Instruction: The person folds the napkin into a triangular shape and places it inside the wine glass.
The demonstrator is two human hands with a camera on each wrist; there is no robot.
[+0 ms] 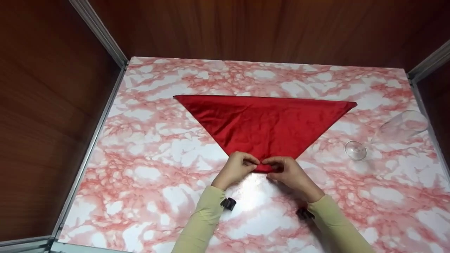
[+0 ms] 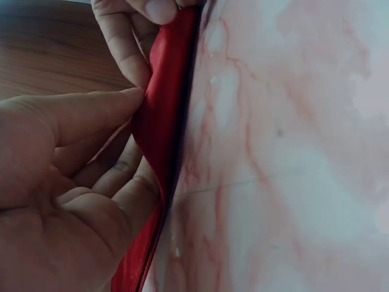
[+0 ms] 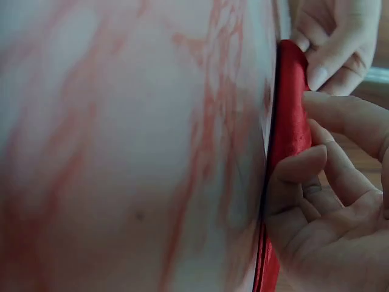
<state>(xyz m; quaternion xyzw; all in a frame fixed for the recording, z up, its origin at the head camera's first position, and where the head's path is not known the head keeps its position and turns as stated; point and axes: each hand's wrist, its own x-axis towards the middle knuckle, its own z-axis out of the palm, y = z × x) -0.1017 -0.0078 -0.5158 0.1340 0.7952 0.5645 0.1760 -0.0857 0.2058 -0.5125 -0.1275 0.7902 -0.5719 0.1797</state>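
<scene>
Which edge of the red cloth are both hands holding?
Short near edge: the left hand and right hand hold the red cloth there, close together. The slanted sides run from it to the long far edge, which no hand touches.

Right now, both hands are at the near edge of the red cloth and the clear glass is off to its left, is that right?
Not quite: the head view shows the clear glass to the right of the red cloth; the rest holds.
</scene>
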